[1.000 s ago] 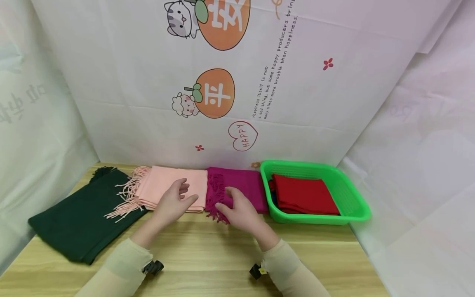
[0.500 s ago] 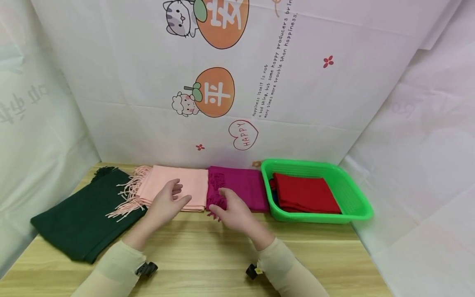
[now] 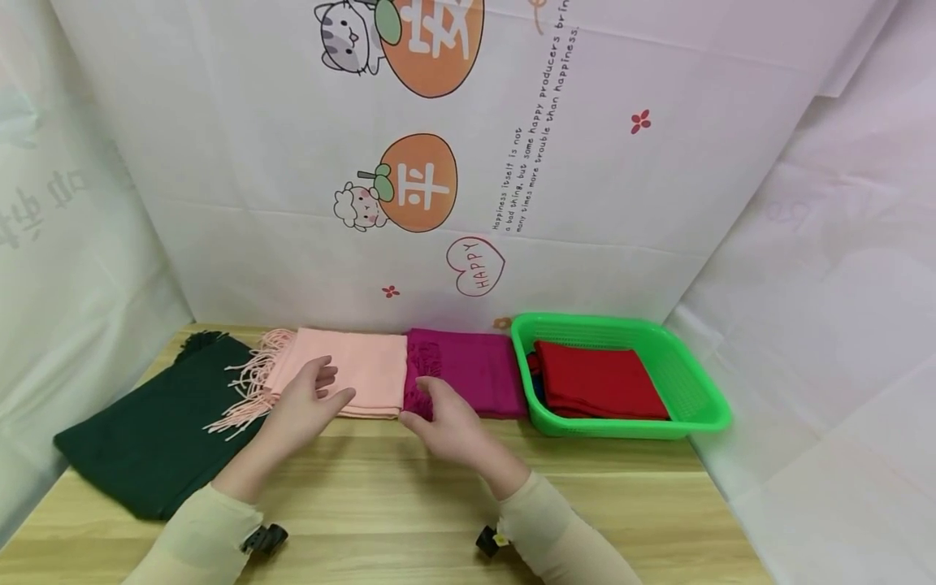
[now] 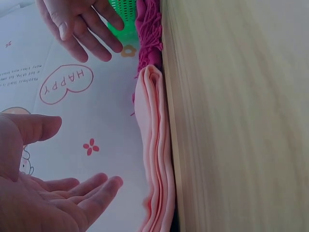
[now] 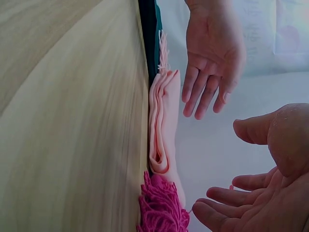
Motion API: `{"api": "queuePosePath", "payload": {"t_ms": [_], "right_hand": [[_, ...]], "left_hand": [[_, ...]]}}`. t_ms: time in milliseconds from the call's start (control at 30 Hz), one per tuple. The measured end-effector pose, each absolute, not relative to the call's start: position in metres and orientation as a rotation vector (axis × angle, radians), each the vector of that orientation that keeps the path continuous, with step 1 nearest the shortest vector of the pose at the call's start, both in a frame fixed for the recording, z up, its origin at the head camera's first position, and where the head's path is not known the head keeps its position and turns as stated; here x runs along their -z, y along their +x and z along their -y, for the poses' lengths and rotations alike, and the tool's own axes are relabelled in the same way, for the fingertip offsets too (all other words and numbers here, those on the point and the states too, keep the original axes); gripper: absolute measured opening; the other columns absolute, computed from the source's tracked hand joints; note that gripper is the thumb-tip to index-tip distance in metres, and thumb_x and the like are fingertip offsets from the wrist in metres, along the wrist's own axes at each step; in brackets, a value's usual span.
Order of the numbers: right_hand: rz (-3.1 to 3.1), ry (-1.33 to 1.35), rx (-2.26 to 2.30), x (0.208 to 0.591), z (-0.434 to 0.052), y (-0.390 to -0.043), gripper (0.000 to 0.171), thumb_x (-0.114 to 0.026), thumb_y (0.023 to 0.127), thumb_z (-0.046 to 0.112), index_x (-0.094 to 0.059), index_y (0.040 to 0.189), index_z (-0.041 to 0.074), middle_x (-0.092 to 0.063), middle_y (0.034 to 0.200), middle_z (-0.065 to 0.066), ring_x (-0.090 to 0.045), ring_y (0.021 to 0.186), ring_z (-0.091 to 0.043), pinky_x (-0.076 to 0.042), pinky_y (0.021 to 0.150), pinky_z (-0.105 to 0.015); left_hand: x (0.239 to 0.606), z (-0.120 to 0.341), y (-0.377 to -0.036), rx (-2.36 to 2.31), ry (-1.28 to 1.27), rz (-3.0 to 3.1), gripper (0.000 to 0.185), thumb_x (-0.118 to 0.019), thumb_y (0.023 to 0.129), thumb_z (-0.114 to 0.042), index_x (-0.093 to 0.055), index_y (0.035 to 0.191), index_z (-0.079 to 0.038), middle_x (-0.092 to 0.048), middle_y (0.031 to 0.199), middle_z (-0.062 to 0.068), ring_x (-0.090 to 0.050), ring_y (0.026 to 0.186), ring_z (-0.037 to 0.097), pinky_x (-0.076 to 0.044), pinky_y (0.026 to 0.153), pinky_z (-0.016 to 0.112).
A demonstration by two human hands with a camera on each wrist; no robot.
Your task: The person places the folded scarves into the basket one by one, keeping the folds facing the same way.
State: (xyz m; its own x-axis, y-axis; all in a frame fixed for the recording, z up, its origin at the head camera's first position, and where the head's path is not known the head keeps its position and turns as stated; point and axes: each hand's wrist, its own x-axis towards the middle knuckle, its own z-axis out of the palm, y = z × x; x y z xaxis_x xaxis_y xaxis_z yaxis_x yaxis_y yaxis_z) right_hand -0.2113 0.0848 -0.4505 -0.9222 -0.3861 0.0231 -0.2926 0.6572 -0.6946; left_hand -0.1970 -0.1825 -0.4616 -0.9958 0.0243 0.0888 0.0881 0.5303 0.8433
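Observation:
A folded pink scarf [image 3: 351,375] with a fringe lies at the back of the wooden table [image 3: 409,504], between a dark green scarf [image 3: 157,435] and a folded magenta scarf [image 3: 475,370]. My left hand [image 3: 307,398] hovers open just above the pink scarf's front left part, its fingers loose. My right hand [image 3: 439,414] hovers open over the magenta scarf's fringed front corner, next to the pink scarf's right edge. Both wrist views show the hands in the air, clear of the pink scarf [image 4: 155,159] [image 5: 164,125], holding nothing.
A green plastic basket [image 3: 687,390] stands at the back right with a folded red scarf [image 3: 600,382] in it. A white printed sheet [image 3: 439,162] forms the back and side walls. Bare wood lies in front of the scarves.
Both hands have drifted left and slightly toward me. The right hand has left the middle of the magenta scarf for its fringed corner. The scarves have not moved.

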Motion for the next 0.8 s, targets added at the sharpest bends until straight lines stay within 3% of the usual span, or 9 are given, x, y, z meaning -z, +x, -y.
{"api": "queuePosePath", "payload": {"t_ms": [367,633,800], "right_hand": [[-2.727,-0.658,1.072,0.452,-0.071,-0.208,0.069,-0.072,0.111,0.036,-0.046,0.164,0.001,-0.056,0.162,-0.015,-0.053,0.151,-0.030,-0.047,0.122,-0.050],[-2.661,-0.725,1.104,0.461,-0.066,-0.206,0.070,-0.070,0.112,0.038,-0.045,0.165,0.001,-0.057,0.160,-0.016,-0.064,0.138,-0.033,-0.056,0.110,-0.048],[-2.650,-0.730,1.085,0.465,-0.062,-0.202,0.067,-0.068,0.112,0.040,-0.046,0.165,0.004,-0.059,0.157,-0.014,-0.062,0.140,-0.032,-0.054,0.114,-0.048]], "left_hand": [[0.464,0.203,-0.196,1.431,-0.104,2.694,0.090,-0.072,0.110,-0.040,-0.027,0.169,0.011,-0.047,0.162,0.038,-0.053,0.146,0.056,-0.048,0.116,0.067],[0.464,0.221,-0.194,1.391,-0.109,2.711,0.091,-0.071,0.111,-0.039,-0.025,0.167,0.016,-0.046,0.159,0.042,-0.052,0.144,0.059,-0.046,0.116,0.069],[0.463,0.233,-0.192,1.323,-0.114,2.729,0.090,-0.071,0.111,-0.036,-0.024,0.166,0.018,-0.046,0.157,0.044,-0.053,0.140,0.061,-0.047,0.113,0.072]]}}
